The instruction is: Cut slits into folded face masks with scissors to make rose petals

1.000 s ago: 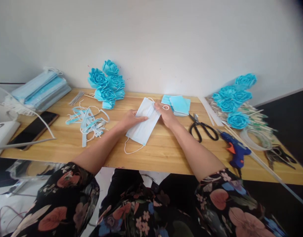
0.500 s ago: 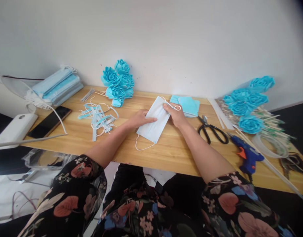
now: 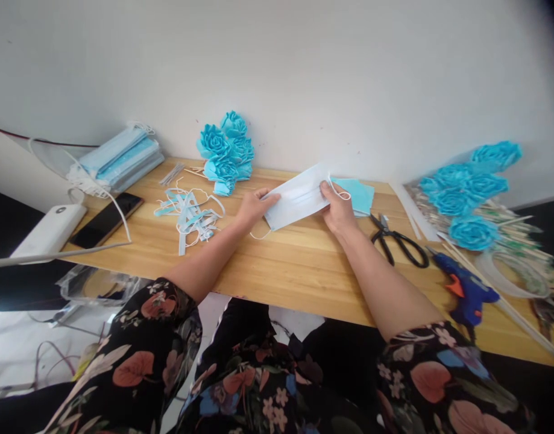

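Note:
A pale disposable face mask is stretched between my two hands above the wooden table. My left hand grips its left end, thumb on top and fingers underneath. At the opposite end, my right hand pinches the mask with the thumb on its face. White ear loops hang at both ends. Blue mask sheets lie partly hidden behind my right hand. To the left of my left hand is a pile of cut mask strips and loops.
Black-handled scissors and a blue glue gun lie at right. Blue fabric flowers stand in a left bunch and a right bunch. Stacked masks, a phone and a white power bank sit at left.
The mask has turned from a steep slant to a flatter one, its lower end raised. Both hands still hold it. The whole view has shifted slightly.

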Available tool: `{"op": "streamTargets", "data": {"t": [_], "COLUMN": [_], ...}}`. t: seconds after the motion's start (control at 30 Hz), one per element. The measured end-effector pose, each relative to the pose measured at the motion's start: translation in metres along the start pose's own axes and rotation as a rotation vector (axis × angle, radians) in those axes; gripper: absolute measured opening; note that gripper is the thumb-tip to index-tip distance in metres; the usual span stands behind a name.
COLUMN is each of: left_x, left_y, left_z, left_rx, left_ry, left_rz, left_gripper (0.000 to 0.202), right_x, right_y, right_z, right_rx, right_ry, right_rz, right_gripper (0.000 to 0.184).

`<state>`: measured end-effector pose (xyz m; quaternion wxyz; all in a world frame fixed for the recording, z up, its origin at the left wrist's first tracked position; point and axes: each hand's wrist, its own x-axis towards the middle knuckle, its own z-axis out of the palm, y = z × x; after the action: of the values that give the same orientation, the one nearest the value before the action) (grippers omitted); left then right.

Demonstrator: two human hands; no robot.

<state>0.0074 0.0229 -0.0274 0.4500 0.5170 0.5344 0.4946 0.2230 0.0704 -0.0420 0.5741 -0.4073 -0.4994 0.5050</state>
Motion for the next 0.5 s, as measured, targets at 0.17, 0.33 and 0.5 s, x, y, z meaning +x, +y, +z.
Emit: {"op": "streamTargets", "data": {"t": [0.17,0.33,0.5], "left_x": [0.009,0.013,0.009], "left_y": [-0.004,-0.005,0.006], "left_z": [-0.01,-0.016,-0.018], "left_rx": [-0.043,0.153,-0.022], "left_ry": [0.294,0.469,0.303], "left_rz": [0.126,0.195,0.097], "left_gripper": [0.027,0.023,0.044], "right_x": [-0.002,-0.006,-0.004], "right_y": [0.0,0.001,-0.004], "right_z": [0.002,0.006,0.005], "right_rx": [0.043,-0.143,-0.135], "right_ry": [-0.038,-0.051,-0.005], "right_rz": [-0.007,-0.005,-0.001], "right_gripper": [0.051,0.058,0.068]}}
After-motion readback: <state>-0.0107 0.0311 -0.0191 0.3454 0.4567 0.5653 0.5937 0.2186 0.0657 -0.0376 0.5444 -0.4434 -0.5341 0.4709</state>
